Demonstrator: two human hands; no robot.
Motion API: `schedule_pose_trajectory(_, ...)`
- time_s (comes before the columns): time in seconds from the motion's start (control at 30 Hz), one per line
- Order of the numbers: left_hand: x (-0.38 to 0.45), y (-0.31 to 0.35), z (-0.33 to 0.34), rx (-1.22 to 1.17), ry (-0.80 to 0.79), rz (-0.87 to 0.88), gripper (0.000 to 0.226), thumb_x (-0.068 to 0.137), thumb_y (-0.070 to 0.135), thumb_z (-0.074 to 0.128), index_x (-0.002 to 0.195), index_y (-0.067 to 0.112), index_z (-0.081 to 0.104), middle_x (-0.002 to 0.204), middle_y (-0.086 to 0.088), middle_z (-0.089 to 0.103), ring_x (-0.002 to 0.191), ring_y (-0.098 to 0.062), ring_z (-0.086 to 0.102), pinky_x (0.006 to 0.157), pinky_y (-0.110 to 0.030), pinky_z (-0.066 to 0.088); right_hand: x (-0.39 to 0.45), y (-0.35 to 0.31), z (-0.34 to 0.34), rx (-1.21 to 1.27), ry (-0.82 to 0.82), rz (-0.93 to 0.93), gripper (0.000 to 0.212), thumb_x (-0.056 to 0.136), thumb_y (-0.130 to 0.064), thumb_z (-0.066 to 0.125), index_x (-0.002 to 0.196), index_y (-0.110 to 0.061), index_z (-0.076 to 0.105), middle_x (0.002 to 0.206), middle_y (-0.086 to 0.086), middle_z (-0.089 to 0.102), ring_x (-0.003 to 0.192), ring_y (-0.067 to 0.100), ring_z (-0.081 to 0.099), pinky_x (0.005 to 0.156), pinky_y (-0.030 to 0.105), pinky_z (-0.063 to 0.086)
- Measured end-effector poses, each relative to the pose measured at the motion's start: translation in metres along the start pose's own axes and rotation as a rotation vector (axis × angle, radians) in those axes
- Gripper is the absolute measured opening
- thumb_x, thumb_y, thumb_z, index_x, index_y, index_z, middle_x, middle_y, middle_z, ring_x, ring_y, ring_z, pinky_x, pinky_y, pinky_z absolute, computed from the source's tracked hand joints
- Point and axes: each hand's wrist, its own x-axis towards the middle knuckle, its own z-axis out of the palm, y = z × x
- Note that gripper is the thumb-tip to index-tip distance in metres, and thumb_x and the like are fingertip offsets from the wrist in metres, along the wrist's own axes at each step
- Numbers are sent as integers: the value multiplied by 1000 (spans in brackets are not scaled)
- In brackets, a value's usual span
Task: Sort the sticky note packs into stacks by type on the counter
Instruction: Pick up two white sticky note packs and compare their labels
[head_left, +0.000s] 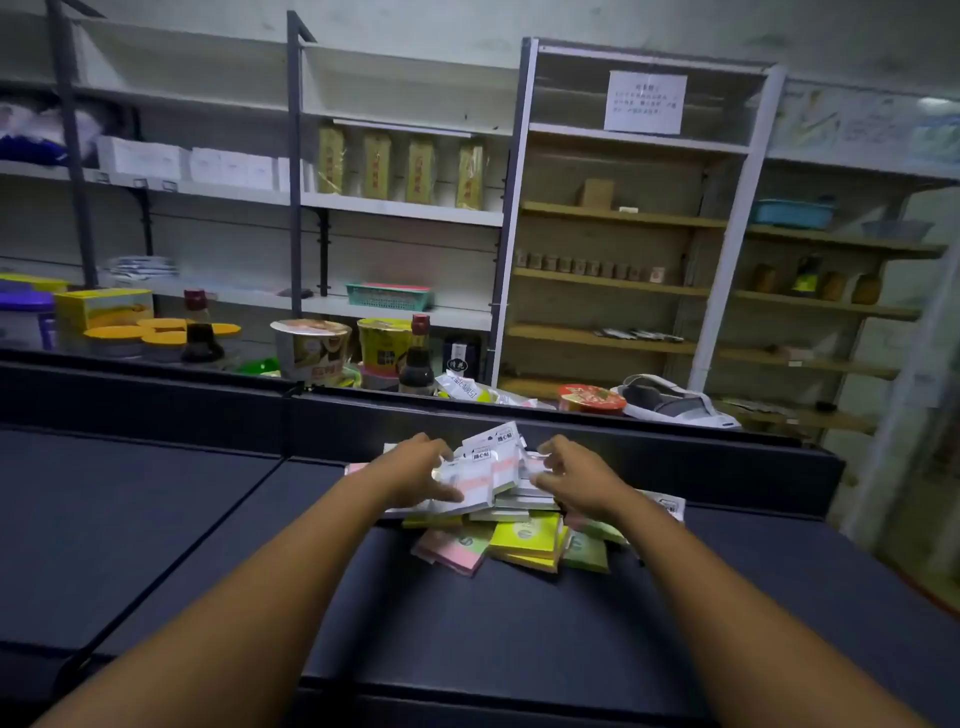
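Starting at the left, we see the left hand (415, 470) resting on the heap of sticky note packs (498, 499) at the far side of the dark desk (208, 519), fingers curled round the edge of a bundle of white packs with pink bands (483, 475). These look light and stiff-edged, wrapped in glossy film, so we judge them slippery against one another; pinching across the flat faces near a short edge should hold better than gripping the sides.

Further in, lower in the heap and nearer us, lie the coloured packs: a pink pack (457, 553), a yellow pack (524, 538), and a green pack (587, 551), loosely overlapping and unsorted. We expect they will slide rather than topple, so lifting one type at a time seems safest.

On the right, the right hand (566, 473) is bent over the white packs, fingers hooked; motion blur hides whether it truly pinches one, so we cannot tell.
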Motion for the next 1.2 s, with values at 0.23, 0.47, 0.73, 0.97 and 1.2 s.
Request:
schedule_pose_trajectory(0.23,20,-26,26,-104,4,13,79,72,57,76,140,30,50,131,-4,41,126,-24,39,110,-37,34,17,7,26,282,298,-16,22,98,-16,55,120,-15,57,119,2,61,107,15,57,92,28,45)
schedule_pose_trajectory(0.47,19,-32,41,-295,200,46,72,55,57,86,117,42,54,119,10,43,116,-14,47,99,-35,43,27,7,33,326,340,-44,18,96,-18,58,114,-20,58,114,-2,62,103,11,57,89,29,48)
schedule_pose_trajectory(0.73,10,-23,45,-473,392,127,67,58,37,92,107,44,47,105,11,56,95,-7,54,74,-19,48,38,2,38,429,432,-29,17,97,-18,58,112,-24,58,110,-6,63,103,9,59,91,34,52)
schedule_pose_trajectory(0.97,3,-21,36,-756,424,162,61,71,12,85,113,45,55,100,2,65,77,-17,70,60,-35,61,36,5,45,494,544,-26,17,97,-17,59,111,-26,60,109,-9,65,102,6,60,83,24,49)
schedule_pose_trajectory(1.2,2,-33,22,-1067,567,119,64,82,9,76,128,47,53,112,-1,64,95,-17,70,68,-36,62,33,4,44,411,444,-83,17,94,-16,61,103,-30,61,101,-12,66,93,4,61,75,22,48)
